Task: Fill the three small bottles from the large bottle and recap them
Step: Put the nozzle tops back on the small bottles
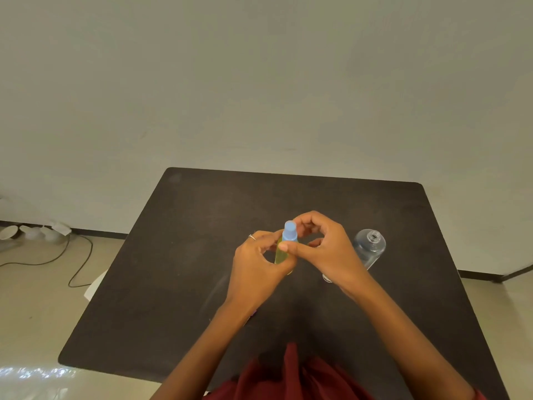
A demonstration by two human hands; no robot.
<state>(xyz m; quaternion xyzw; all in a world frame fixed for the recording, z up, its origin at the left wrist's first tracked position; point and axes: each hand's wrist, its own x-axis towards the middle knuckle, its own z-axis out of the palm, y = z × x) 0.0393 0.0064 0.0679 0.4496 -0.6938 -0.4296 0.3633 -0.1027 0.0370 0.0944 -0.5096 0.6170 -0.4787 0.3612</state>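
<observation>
One dark worktop (173,284). One small yellow bottle (281,255) gripped in left hand (256,269); one blue cap (289,233) pinched by right hand (326,249). One big clear bottle (370,249) standing open nearby.

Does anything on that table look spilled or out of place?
No spill shows. The large clear bottle stands uncapped on the black table, right of the hands. Faint smears streak the tabletop near the left wrist.

Both forearms reach forward and meet at centre. The left hand (256,261) curls its fingers (284,264) in a grip; the right hand (323,243) pinches with thumb and forefinger.
</observation>
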